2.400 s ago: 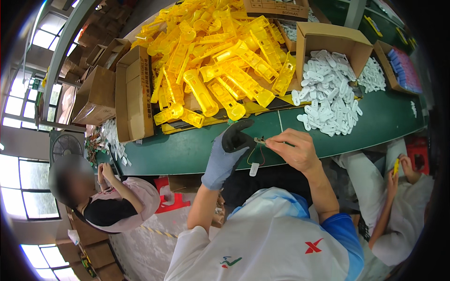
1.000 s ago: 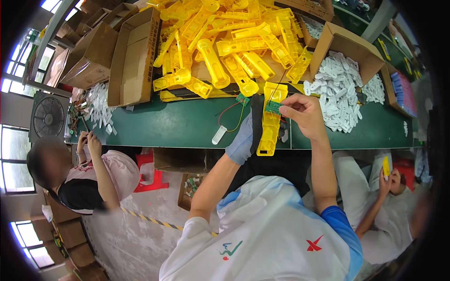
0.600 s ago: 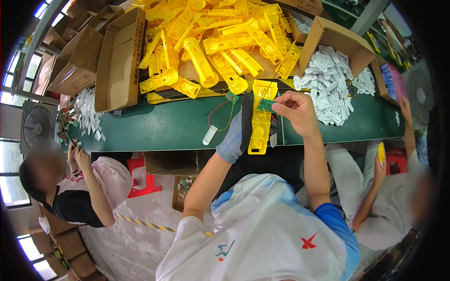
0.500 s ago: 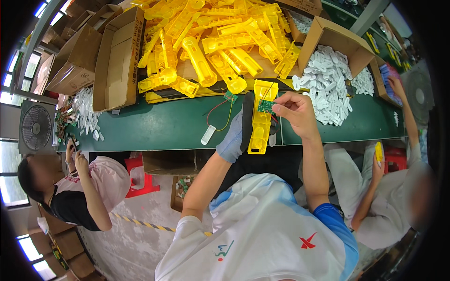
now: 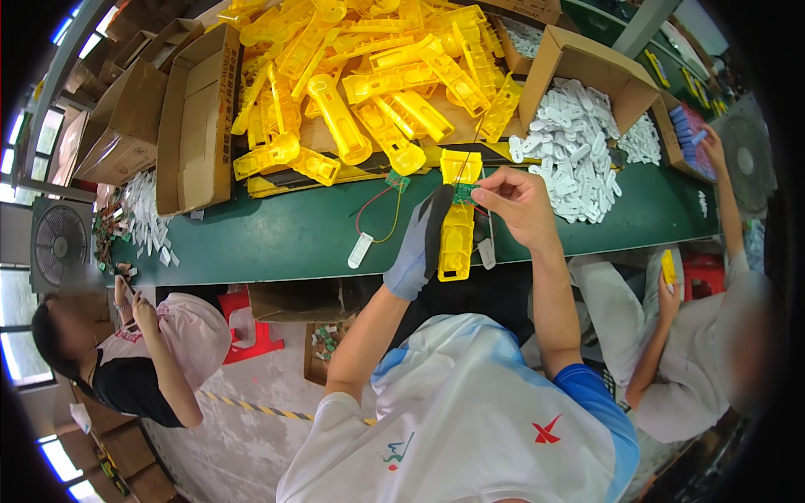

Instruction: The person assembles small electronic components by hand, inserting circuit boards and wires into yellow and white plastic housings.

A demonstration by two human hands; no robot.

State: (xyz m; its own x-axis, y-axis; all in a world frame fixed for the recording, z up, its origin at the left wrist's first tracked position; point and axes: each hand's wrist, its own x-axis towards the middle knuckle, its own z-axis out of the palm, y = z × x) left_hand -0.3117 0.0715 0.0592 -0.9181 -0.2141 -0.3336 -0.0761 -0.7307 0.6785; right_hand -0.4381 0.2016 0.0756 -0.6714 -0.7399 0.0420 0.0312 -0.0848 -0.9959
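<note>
My left hand (image 5: 412,251), in a blue-grey glove with a black palm, grips a long yellow plastic housing (image 5: 455,245) held upright at the table's front edge. The thumb and fingers of my bare right hand (image 5: 527,211) pinch a small green circuit board (image 5: 463,194) at the housing's upper middle. Whether the board is seated in it, I cannot tell. Thin wires run by the board, and a white plastic piece (image 5: 486,253) hangs beside the housing. On the table to the left lies another green board (image 5: 397,181), wired to a white piece (image 5: 360,250).
Many yellow housings (image 5: 335,117) are heaped at the back. White plastic parts (image 5: 574,151) spill from a cardboard box (image 5: 591,71) on the right. An upright open carton (image 5: 197,126) stands at the left. Co-workers sit on both sides, one holding a yellow part (image 5: 668,267).
The view has shifted slightly. The housing now stands straighter and a bit lower, with the board still pinched against it. More of the hanging white piece shows.
</note>
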